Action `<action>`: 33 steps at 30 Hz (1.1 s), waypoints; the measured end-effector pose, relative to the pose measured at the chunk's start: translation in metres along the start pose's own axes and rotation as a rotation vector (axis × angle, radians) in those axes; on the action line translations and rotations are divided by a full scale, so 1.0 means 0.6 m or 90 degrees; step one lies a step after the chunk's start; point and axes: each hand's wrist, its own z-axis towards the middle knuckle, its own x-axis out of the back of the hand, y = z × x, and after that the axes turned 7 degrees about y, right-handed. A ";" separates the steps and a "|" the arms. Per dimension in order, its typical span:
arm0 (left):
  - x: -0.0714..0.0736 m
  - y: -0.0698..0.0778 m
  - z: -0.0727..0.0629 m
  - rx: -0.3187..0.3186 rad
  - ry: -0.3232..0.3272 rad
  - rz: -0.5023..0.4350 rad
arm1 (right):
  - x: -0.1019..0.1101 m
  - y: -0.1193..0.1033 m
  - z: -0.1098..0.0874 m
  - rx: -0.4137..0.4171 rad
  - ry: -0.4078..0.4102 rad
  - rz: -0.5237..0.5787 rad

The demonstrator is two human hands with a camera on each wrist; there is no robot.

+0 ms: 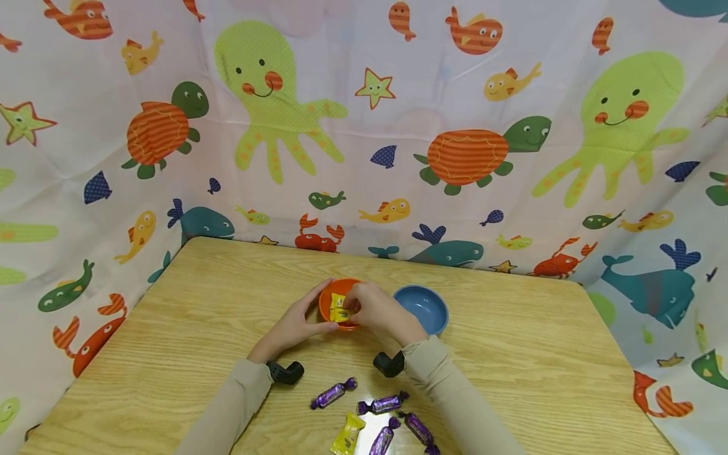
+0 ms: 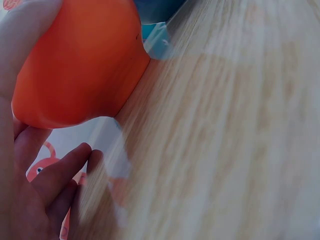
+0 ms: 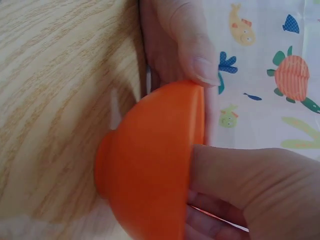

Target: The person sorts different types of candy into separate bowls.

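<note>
An orange bowl point(image 1: 325, 302) stands on the table with yellow-wrapped candies point(image 1: 338, 301) inside. My left hand point(image 1: 292, 325) holds the bowl from the left, thumb at its near rim and fingers round its far side. From the right, my right hand point(image 1: 378, 311) dips into the bowl, its curled fingers pinching a yellow-wrapped candy point(image 1: 340, 315). In the right wrist view, the wall of the orange bowl point(image 3: 150, 165) hides those fingertips. The left wrist view shows the outside of the orange bowl point(image 2: 80, 65) against the left hand.
A blue bowl point(image 1: 422, 308) stands just right of the orange one. Several purple-wrapped candies point(image 1: 383, 404) and a yellow-wrapped candy point(image 1: 348, 435) lie on the near part of the wooden table point(image 1: 529, 354), between the forearms. A curtain point(image 1: 341, 208) printed with sea animals hangs behind.
</note>
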 end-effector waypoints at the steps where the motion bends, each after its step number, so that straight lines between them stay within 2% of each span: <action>1: 0.000 0.000 0.000 -0.002 0.001 0.000 | 0.003 -0.001 -0.001 -0.002 0.002 0.002; 8: 0.000 0.002 0.000 0.010 -0.004 -0.001 | 0.022 -0.003 -0.021 0.019 0.040 -0.004; 18: -0.001 0.003 0.001 0.018 -0.004 -0.003 | 0.066 0.000 -0.080 0.042 0.077 -0.017; 24: -0.001 0.006 0.001 0.001 -0.005 -0.008 | 0.083 0.012 -0.125 0.039 0.113 -0.071; 33: 0.000 0.007 -0.001 0.006 -0.004 -0.013 | 0.096 0.036 -0.208 -0.001 0.124 -0.067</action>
